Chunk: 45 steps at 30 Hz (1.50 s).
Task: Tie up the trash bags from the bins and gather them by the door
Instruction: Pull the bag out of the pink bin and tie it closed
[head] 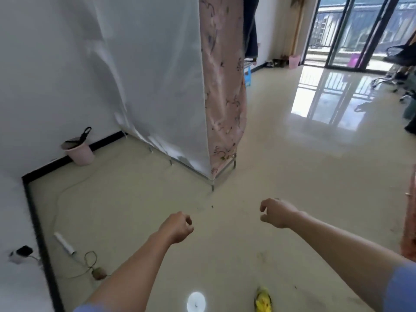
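The black trash bag [77, 140] sat in a pink bin [80, 155] on the floor against the white wall [45, 64], touching the black baseboard, with the bag's handles sticking up above the rim. A second pink bin [294, 61] stood far off across the room, beside the glass sliding doors [351, 30]; we could not tell whether it held a bag.

Neither of our hands touched either bin. We held our left hand [177, 226] out over the bare floor, well apart from the nearer bin, its fingers [188, 221] curled in together against the palm and holding nothing. Our right hand [275, 212] hung at about the same height, apart from the left, its fingers [264, 207] bent loosely downward with a gap between them and the thumb, also gripping nothing.

Between the nearer bin and our hands stood a fabric wardrobe [222, 97], white on its side and pink floral on its front, on thin metal legs. A white roll [65, 243] and a thin cable [90, 260] lay on the floor at our left, near the baseboard. A yellow object [263, 300] lay at the bottom edge, below our right forearm. An office chair [400, 55] stood at the far right.
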### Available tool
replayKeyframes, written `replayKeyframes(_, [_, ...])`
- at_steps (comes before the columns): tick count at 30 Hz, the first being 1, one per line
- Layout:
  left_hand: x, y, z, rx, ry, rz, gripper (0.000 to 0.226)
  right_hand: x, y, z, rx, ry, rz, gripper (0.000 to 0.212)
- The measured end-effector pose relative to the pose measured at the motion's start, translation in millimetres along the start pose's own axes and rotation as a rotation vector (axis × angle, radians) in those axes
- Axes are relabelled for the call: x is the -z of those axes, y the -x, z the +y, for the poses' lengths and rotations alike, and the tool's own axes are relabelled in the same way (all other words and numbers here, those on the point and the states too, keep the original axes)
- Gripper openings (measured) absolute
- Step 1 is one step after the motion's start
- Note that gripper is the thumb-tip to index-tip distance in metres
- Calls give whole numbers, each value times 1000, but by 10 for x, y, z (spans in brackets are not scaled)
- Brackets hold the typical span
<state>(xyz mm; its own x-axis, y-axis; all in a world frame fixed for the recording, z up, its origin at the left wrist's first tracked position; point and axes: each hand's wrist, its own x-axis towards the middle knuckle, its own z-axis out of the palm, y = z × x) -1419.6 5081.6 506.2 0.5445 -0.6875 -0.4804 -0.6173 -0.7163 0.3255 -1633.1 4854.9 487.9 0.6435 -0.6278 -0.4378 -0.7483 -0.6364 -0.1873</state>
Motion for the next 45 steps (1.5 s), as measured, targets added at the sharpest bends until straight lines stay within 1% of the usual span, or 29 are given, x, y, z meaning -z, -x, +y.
replayKeyframes(3, [327, -580, -272, 88, 54, 21, 29, 225, -883, -371, 107, 55, -13, 38])
replayKeyframes(7, [838, -1404, -547, 183, 121, 55, 23, 551, -2053, -809, 193, 98, -72, 40])
replayKeyframes(10, [1319, -1916, -745, 240, 185, 121, 21, 943, -2933, -1255, 259, 151, -91, 39])
replayKeyframes(12, [1621, -2166, -955, 277, 235, 178, 23, 1215, -3424, -1661, 306, 181, -76, 40])
replayKeyframes(14, [1859, -2312, -1226, 320, 268, 200, 23, 1395, -3816, -2140, 372, 211, -85, 38])
replayKeyframes(18, [2206, -2639, -1950, 456, 353, 250, 21, 1498, -4582, -3150, 536, 257, -134, 39])
replayKeyframes(21, [2480, -2989, -2541, 525, 369, 246, 26, 1481, -5119, -3885, 607, 302, -146, 39])
replayKeyframes(25, [3064, -3538, -3335, 555, 375, 256, 28, 1545, -5832, -4843, 629, 304, -169, 40])
replayKeyframes(30, [4123, -4232, -4153, 572, 344, 297, 29, 1966, -6643, -5936, 644, 240, -136, 40])
replayKeyframes(34, [4775, -4896, -4561, 551, 328, 281, 28, 2254, -7323, -6561, 654, 235, -133, 39])
replayKeyframes(39, [5390, -5906, -5125, 555, 330, 282, 30, 2469, -8484, -7266, 645, 273, -158, 40])
replayKeyframes(45, [6250, -7036, -5776, 636, 394, 298, 27, 2844, -9892, -8246, 661, 293, -203, 41])
